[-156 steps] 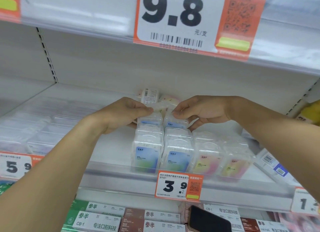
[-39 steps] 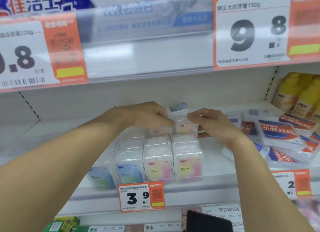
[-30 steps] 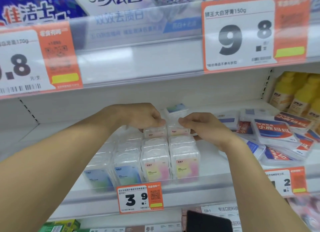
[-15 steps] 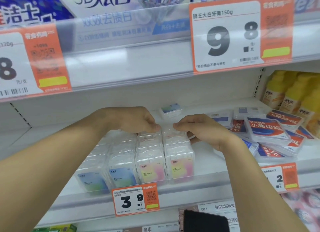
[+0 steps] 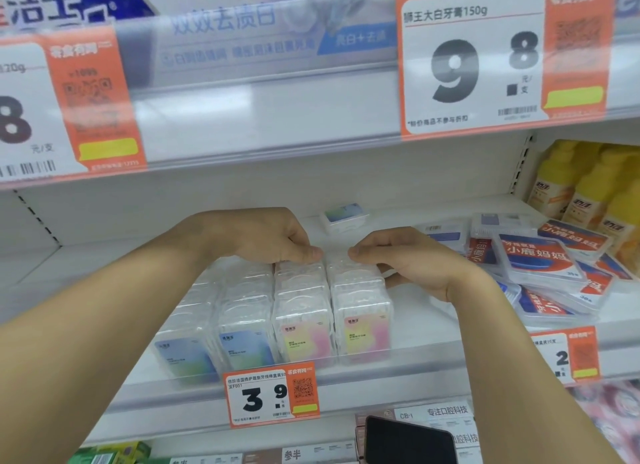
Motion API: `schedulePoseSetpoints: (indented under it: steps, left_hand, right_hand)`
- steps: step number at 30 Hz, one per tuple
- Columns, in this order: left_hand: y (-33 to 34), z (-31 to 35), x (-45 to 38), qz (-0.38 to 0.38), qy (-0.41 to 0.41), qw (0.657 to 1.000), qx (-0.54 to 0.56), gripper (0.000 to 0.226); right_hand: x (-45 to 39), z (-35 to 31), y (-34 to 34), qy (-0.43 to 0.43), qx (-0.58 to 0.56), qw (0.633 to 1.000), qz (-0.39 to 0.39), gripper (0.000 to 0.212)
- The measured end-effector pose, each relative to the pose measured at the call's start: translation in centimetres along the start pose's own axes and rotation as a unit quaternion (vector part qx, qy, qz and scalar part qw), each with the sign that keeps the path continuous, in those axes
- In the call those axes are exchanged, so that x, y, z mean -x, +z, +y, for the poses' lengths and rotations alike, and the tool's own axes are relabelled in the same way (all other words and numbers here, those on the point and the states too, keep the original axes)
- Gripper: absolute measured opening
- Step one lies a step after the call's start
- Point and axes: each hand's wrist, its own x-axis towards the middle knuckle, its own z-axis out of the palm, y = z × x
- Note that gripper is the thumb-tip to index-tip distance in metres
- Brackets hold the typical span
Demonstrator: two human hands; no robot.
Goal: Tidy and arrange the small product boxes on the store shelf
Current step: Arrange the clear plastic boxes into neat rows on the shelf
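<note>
Several rows of small clear plastic boxes stand on the white shelf (image 5: pixel 426 325): two rows with blue labels (image 5: pixel 246 349) on the left and two rows with pink-yellow labels (image 5: pixel 363 328) on the right. My left hand (image 5: pixel 263 238) rests with its fingertips on the rear box of the left pink-yellow row (image 5: pixel 301 325). My right hand (image 5: pixel 408 259) grips the rear box of the right pink-yellow row from its right side. One loose blue-label box (image 5: pixel 344 216) lies flat at the back of the shelf, behind my hands.
A heap of flat red-and-blue packs (image 5: pixel 540 262) lies to the right, with yellow bottles (image 5: pixel 588 190) behind them. A 3.9 price tag (image 5: pixel 272 396) hangs on the shelf's front rail. The upper shelf edge carries a 9.8 tag (image 5: pixel 502 61). A dark phone (image 5: pixel 408 441) shows at the bottom.
Both hands have come down from the back and forward onto the rear boxes of the pink-yellow rows. The view has shifted right since the oldest frame.
</note>
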Motion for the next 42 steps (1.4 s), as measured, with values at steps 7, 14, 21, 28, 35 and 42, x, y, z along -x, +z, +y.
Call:
schedulePoseSetpoints:
  steps: [7, 14, 21, 28, 35, 42]
  left_hand:
    - [0.2, 0.0, 0.5, 0.017, -0.003, 1.000, 0.014, 0.052]
    - [1.6, -3.3, 4.0, 0.157, -0.065, 0.985, 0.012, 0.053]
    - [2.6, -4.2, 4.8, 0.109, -0.093, 0.989, 0.046, 0.051]
    - [2.9, -3.7, 4.8, 0.110, -0.088, 0.989, 0.046, 0.042]
    - [2.2, -4.8, 5.3, 0.145, -0.077, 0.978, 0.127, 0.053]
    - [-0.1, -12.0, 6.3, 0.389, -0.123, 0.886, 0.220, 0.024]
  right_hand:
    - [0.2, 0.0, 0.0, -0.001, 0.011, 1.000, -0.013, 0.022]
    - [0.6, -0.1, -0.2, -0.011, 0.025, 1.000, -0.006, 0.031]
    - [1.0, -0.2, 0.5, -0.012, 0.053, 0.999, 0.005, 0.023]
    - [0.7, -0.1, 0.5, -0.007, 0.078, 0.997, 0.015, 0.023]
    - [1.0, -0.9, 0.7, -0.046, 0.058, 0.995, 0.061, 0.060]
    - [-1.9, -9.8, 4.5, -0.193, 0.252, 0.935, 0.160, 0.026]
